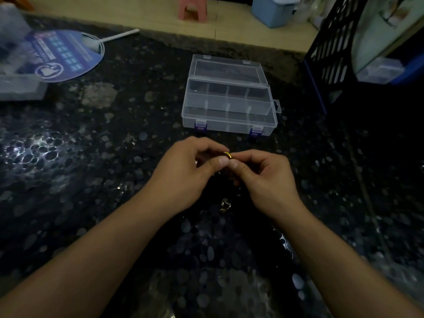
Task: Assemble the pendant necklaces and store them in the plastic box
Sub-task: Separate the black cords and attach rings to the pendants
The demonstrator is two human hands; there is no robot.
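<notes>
Ring (227,154) pinched between both hands, left (183,173) and right (266,177), fingertips together; keep it steady while threading, box (229,106) open beyond.

The dark speckled worktop (96,157) lies open on both sides of the two hands, and a bare strip runs between them and the plastic box (229,104) just beyond. The box stands with its lid (226,67) raised toward the far edge, so its compartments can be reached from above and from the near side. A small gold pendant (224,204) lies on the worktop between the wrists. Far left, a round blue fan (62,55) and a blurred clear container (18,72) crowd the corner. Far right, a black lattice rack (330,49) walls off that side.
</notes>
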